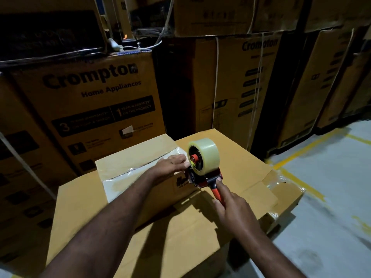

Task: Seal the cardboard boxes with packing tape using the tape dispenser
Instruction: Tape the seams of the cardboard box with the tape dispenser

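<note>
Two cardboard boxes are stacked: a small box [128, 155] sits on top of a large box [180, 237]. The left hand [172, 162] lies flat, fingers straight, on the small box's top at its right edge, over a shiny strip of clear tape [138, 167] (it follows the seam and runs down the near side). The right hand [232, 205] grips the orange handle of the tape dispenser [202, 175], index finger stretched along it. The dispenser meets that same edge, just beside the left fingertips. Printed cartons [90, 97] stand stacked behind.
</note>
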Demonstrator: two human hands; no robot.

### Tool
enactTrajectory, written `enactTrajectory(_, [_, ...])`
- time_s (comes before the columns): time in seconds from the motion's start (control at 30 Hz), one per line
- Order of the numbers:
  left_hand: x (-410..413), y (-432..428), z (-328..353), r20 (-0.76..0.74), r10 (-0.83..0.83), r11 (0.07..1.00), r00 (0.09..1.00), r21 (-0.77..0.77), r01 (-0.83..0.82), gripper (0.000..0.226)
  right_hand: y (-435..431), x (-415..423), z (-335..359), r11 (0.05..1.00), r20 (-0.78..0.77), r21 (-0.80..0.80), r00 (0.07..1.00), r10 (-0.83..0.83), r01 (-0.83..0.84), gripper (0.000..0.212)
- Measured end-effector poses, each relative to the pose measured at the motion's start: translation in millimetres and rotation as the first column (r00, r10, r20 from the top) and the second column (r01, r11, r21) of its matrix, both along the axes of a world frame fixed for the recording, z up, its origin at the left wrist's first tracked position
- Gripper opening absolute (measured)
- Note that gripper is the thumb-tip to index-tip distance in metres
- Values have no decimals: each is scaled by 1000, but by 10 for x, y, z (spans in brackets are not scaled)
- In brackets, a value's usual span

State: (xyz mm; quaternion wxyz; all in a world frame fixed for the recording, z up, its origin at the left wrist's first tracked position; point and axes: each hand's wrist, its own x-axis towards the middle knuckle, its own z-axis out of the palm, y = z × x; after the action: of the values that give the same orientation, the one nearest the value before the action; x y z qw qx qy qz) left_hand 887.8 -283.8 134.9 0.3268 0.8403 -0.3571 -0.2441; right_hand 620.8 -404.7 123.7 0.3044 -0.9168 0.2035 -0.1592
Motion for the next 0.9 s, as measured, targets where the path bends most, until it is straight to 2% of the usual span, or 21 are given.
enactTrajectory(0.13, [179, -20, -76, -14, -62, 994, 998, 91, 63, 102, -4, -21, -51, 1000, 0, 3, 1000, 3, -3, 64])
enactTrajectory(0.27, [262, -54, -167, -38, -94, 993, 995, 68, 97, 102, -17, -65, -101, 1000, 9, 26, 1000, 3, -3, 65])
enactTrajectory(0.37, [149, -73, -45, 6, -103, 986, 995, 131, 102, 113, -25, -127, -128, 999, 16, 45, 1000, 11, -12, 66])
enactTrajectory(0.47, [34, -91, 40, 0, -93, 991, 996, 94, 93, 118, -49, -166, -132, 999, 35, 42, 999, 27, -29, 67])
enactTrajectory(0.53, [-12, -86, 46, 48, -60, 994, 997, 94, 55, 122, -78, -188, -149, 999, 38, 40, 999, 32, -33, 67])
enactTrajectory(0.6, [-49, -54, 13, 160, -19, 995, 987, 100, 2, 126, -79, -225, -184, 998, 25, 44, 999, 40, -42, 67])
enactTrajectory(0.7, [-54, -12, -64, 275, -17, 997, 961, 78, -5, 132, -48, -257, -254, 998, 10, 47, 999, 48, -48, 69])
enactTrajectory(0.8, [-117, -8, -58, 312, 2, 994, 950, 103, -36, 125, -75, -216, -307, 999, 17, 34, 999, 38, -38, 67])
enactTrajectory(0.9, [-253, -20, 30, 369, 33, 986, 929, 138, -89, 89, -101, -166, -349, 999, 3, -22, 999, 46, -46, 67])
